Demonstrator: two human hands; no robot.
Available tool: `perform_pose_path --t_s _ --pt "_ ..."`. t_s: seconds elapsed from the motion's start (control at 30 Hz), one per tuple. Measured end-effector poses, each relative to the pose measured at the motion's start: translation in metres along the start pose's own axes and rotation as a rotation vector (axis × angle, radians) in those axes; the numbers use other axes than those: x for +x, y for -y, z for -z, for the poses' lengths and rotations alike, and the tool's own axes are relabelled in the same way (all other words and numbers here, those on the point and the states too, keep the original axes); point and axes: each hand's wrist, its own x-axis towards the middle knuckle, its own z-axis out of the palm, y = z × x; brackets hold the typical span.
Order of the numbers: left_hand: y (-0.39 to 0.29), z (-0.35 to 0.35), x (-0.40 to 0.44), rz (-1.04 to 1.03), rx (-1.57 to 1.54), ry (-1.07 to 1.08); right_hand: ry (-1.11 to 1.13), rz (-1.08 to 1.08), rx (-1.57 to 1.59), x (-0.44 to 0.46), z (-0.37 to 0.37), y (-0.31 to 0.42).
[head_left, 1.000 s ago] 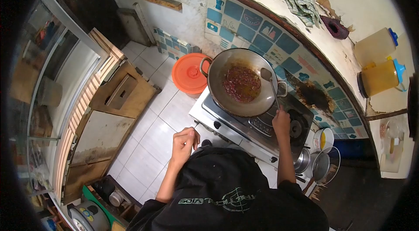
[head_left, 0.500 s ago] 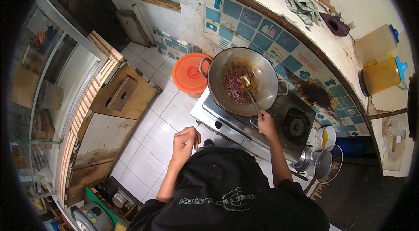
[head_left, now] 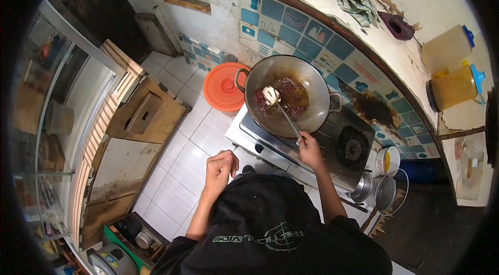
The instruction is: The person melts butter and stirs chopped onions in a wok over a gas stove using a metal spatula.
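Note:
My right hand (head_left: 310, 151) is closed round the handle of a metal ladle (head_left: 286, 116). The ladle's head rests at the left side of the wok (head_left: 317, 83), among dark reddish pieces (head_left: 291, 99) lying in oily liquid. The wok sits on the left part of the gas stove (head_left: 330, 156). Away from the stove, near my body, my left hand (head_left: 221, 167) is held with its fingers curled together; whether something small is inside cannot be made out.
An orange lidded bucket (head_left: 223, 87) stands left of the wok. Right of the stove are a bare burner (head_left: 353, 148), a pot (head_left: 362, 187), a strainer (head_left: 385, 193) and a bowl (head_left: 390, 159). A wooden cabinet (head_left: 122, 163) is at the left.
The ladle's head has swept from the wok's right side across to its left, through the reddish pieces. My right hand has moved left with it. My left hand has stayed in place.

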Motion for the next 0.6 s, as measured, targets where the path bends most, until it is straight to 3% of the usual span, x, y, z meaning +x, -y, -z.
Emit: perform_pose_path --t_s 0.07,0.17,0.27,0.37,0.6 --pt "0.0 0.0 0.001 0.006 0.006 0.001 -0.123 0.243 -0.21 -0.001 -0.001 -0.004" --pt "0.001 -0.001 0.001 0.012 0.004 -0.001 -0.105 0.142 -0.275 -0.015 0.006 0.032" --pt "0.003 -0.001 0.001 0.0 -0.006 -0.003 -0.196 0.186 -0.421 -0.018 0.004 0.034" --pt "0.003 -0.001 0.001 0.012 -0.01 -0.009 -0.103 0.109 -0.347 -0.018 0.007 0.044" --pt "0.003 -0.001 0.002 -0.025 -0.002 -0.021 -0.123 0.106 -0.347 -0.009 0.001 0.028"
